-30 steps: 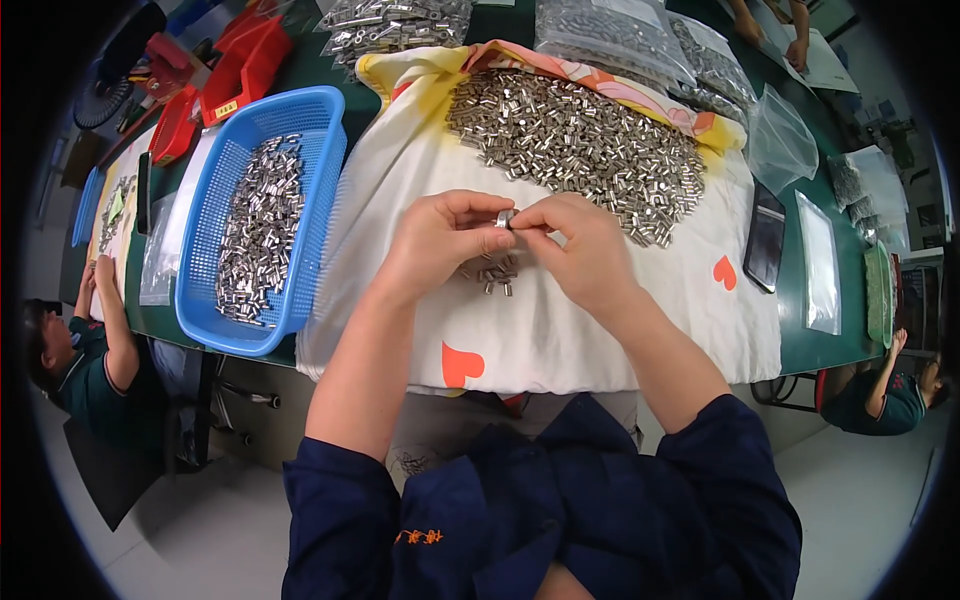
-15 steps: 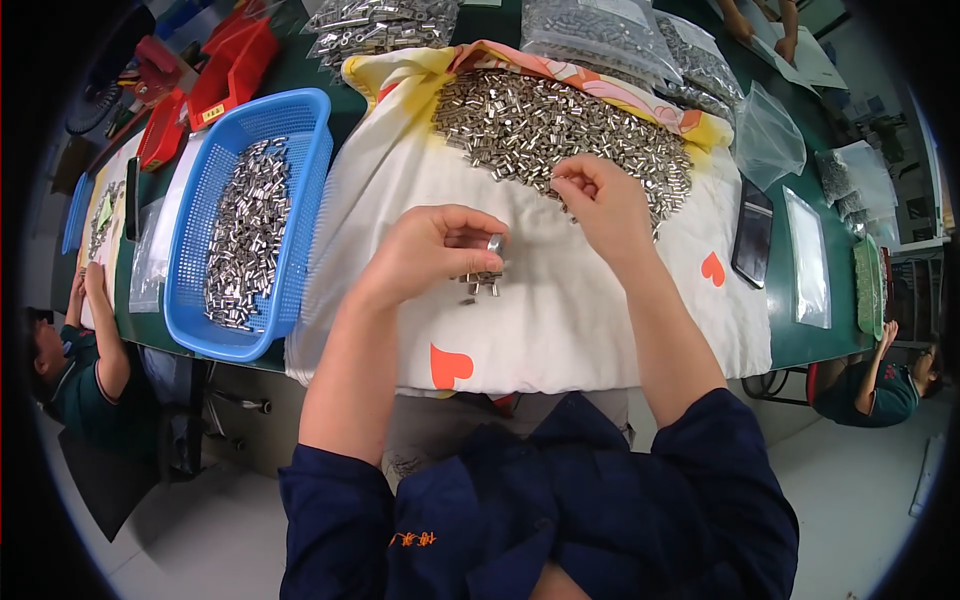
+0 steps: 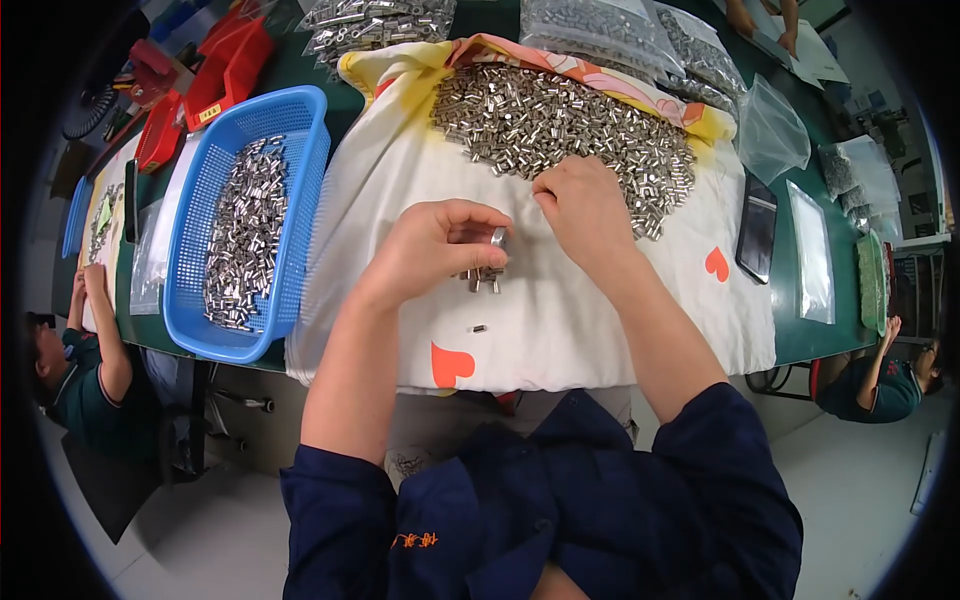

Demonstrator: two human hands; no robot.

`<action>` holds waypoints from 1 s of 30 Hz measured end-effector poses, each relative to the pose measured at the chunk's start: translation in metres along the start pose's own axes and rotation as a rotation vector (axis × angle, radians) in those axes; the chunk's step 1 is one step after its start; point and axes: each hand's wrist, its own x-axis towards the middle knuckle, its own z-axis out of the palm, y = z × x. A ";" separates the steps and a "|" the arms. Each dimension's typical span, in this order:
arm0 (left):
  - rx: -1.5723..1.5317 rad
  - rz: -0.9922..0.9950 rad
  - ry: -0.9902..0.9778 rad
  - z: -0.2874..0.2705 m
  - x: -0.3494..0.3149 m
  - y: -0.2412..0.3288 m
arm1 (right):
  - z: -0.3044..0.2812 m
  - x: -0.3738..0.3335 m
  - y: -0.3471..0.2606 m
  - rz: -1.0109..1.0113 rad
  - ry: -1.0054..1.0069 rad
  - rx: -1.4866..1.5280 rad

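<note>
My left hand (image 3: pixel 435 250) is closed above the white cloth (image 3: pixel 590 345), its thumb and fingers gripping a shiny round metal piece (image 3: pixel 499 238). Just below those fingers sits a little cluster of small metal sleeves (image 3: pixel 484 281), partly covered by the hand. One loose metal sleeve (image 3: pixel 480 328) lies apart, nearer to me. My right hand (image 3: pixel 583 207) is closed, fingertips pinched together, at the near edge of a large pile of small silver metal sleeves (image 3: pixel 560 115). Whatever is between its fingertips is hidden.
A blue basket (image 3: pixel 311 190) holding similar sleeves stands at left, with red bins (image 3: pixel 232 70) behind it. Filled plastic bags (image 3: pixel 600 35) line the back. A phone (image 3: pixel 757 229) and a clear bag (image 3: pixel 811 250) lie at right. Other people work on both sides and at the back right.
My right hand has moved a little left along the pile's near edge. One loose sleeve has dropped from below my left hand toward me on the cloth. My left hand has barely moved.
</note>
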 end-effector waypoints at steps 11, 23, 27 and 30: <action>-0.115 0.108 0.095 -0.003 0.004 -0.005 | -0.025 -0.012 -0.033 0.110 -0.106 0.731; -0.086 0.083 0.107 -0.002 0.001 -0.002 | -0.026 -0.012 -0.034 0.165 -0.194 0.749; -0.083 -0.024 0.011 -0.004 -0.003 0.001 | -0.030 -0.009 -0.023 0.198 -0.240 0.753; -0.003 -0.033 0.000 0.000 -0.003 0.005 | -0.021 0.000 0.009 0.107 -0.005 0.481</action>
